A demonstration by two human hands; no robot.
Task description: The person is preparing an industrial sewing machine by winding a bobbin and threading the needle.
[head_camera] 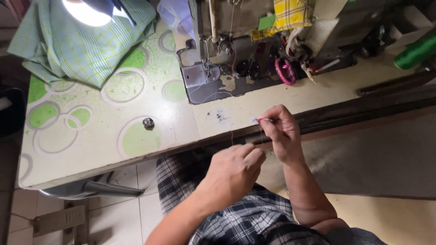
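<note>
My right hand (282, 131) is raised over the table's front edge, its fingers pinched on a small white and pink object (256, 120), too small to identify. A thin red thread (232, 137) hangs near it. My left hand (236, 170) sits just below and to the left, fingers curled together as if pinching the thread; the thread between its fingertips is too fine to make out. Both hands hover above my lap in checked cloth (181, 181).
A sewing machine (227, 45) stands at the back of the table with its needle plate (196, 75). A metal bobbin (148, 122) lies on the green-circled tablecloth (81, 136). Green checked fabric (81, 41) is heaped at the back left under a lamp. Scissors (249, 68) and a green thread spool (415, 52) lie right.
</note>
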